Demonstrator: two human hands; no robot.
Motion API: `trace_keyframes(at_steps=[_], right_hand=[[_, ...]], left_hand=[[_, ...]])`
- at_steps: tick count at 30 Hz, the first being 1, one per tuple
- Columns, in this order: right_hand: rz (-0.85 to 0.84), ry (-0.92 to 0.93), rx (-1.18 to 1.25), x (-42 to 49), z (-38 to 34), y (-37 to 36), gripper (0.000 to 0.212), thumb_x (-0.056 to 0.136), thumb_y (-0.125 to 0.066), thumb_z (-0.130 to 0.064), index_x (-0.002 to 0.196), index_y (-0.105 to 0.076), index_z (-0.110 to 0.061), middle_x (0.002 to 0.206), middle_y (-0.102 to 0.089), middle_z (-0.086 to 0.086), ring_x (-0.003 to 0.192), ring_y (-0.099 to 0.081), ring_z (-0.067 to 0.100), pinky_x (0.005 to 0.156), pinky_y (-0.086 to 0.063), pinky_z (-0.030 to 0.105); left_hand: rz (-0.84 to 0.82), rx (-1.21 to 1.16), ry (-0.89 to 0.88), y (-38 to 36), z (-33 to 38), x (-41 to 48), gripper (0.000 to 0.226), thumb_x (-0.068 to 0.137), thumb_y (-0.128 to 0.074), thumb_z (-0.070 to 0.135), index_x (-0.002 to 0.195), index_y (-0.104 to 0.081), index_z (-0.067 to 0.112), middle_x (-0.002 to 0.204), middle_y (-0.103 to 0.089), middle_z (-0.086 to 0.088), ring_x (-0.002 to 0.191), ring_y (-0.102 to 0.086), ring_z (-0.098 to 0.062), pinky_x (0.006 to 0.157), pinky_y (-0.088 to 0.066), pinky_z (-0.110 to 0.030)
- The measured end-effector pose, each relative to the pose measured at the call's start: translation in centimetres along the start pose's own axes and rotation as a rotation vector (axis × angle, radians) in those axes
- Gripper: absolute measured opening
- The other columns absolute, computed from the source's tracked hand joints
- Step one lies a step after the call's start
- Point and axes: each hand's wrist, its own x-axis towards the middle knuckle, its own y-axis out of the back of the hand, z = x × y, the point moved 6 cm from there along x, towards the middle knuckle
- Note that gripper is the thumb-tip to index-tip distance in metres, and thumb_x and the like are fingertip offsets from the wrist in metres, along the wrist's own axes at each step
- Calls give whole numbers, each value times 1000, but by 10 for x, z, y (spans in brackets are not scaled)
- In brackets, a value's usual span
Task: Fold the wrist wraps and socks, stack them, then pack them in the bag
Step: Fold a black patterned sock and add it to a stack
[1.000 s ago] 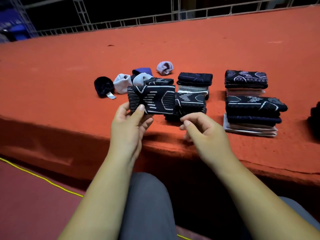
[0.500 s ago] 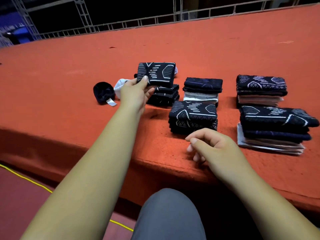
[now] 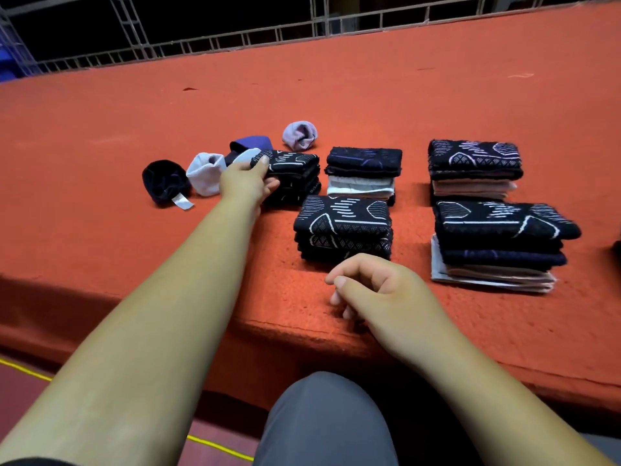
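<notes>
The left hand [image 3: 247,181] pinches the top black, white-patterned folded wrist wrap [image 3: 292,162] of a stack [image 3: 295,191] set back from the orange carpeted platform's [image 3: 403,95] front edge. The right hand [image 3: 383,290] rests loosely curled and holds nothing, near that edge. Wide carpet runs behind to the metal railing [image 3: 302,31].

Open carpet [image 3: 336,95] beyond crowded stacks [image 3: 342,227]

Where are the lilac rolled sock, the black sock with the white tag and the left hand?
lilac rolled sock [image 3: 299,135]: head view, its rounded top.
black sock with the white tag [image 3: 164,179]: head view, its dark body.
left hand [image 3: 247,181]: head view, its back.
</notes>
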Motion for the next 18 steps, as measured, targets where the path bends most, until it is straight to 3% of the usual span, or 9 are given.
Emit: trace_keyframes(at_steps=[4,7,10,13,16,18], right_hand=[[-3,16,-33,0,1,-2,19,102,-63,-14,94,-75,-27,82,-77,-4,66,-68,6,61,-49,18],[4,33,-79,0,2,-3,18,101,-63,-17,94,-74,-30,82,-77,-6,67,-69,10,64,-55,30],[6,74,-187,0,2,-7,17,100,-63,-23,94,-73,-35,82,-76,-9,71,-69,17,70,-58,38],[2,131,-332,3,-2,-11,12,100,-63,-31,96,-71,-39,84,-75,-13,73,-67,10,74,-56,38],[5,185,-415,8,-8,-18,11,98,-59,-42,102,-69,-41,90,-73,-23,86,-67,2,81,-57,37],[15,192,-489,10,-9,-22,15,97,-56,-46,107,-67,-43,95,-71,-29,93,-66,-2,85,-57,36]], left_hand=[[16,50,25,4,-7,0,15,105,-68,25,97,-60,15,92,-65,-4,74,-68,-16,61,-62,-24],[35,209,-5,17,-7,3,27,105,-64,40,109,-63,13,88,-64,-2,70,-66,-14,59,-59,-27],[43,380,-57,39,-6,6,28,104,-59,39,92,-70,16,78,-64,0,61,-61,-17,54,-51,-28],[76,698,-161,72,4,8,25,88,-55,27,77,-69,10,71,-63,-5,65,-57,-26,62,-47,-37],[147,960,-255,106,18,13,26,82,-51,16,84,-75,7,98,-70,-23,89,-67,-44,75,-55,-44],[177,1066,-311,126,25,20,32,78,-49,19,89,-75,5,114,-65,-30,100,-65,-49,81,-55,-46]])
